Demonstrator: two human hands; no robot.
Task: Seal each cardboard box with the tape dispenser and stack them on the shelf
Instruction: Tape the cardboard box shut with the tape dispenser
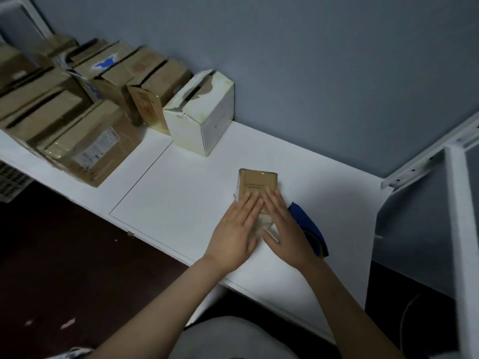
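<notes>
A small brown cardboard box (256,183) lies on the white shelf board (181,193), with glossy tape along its top. My left hand (237,233) and my right hand (282,229) both press flat on its near half, fingers straight and side by side. The near end of the box is hidden under my palms. A blue tape dispenser (309,226) lies on the board just right of my right hand, partly covered by my wrist.
A white, worn box (201,112) stands against the blue wall behind. Several brown cardboard boxes (77,110) are packed in rows at the left. A white metal shelf post (464,229) rises at the right. The dark floor lies below the board's front edge.
</notes>
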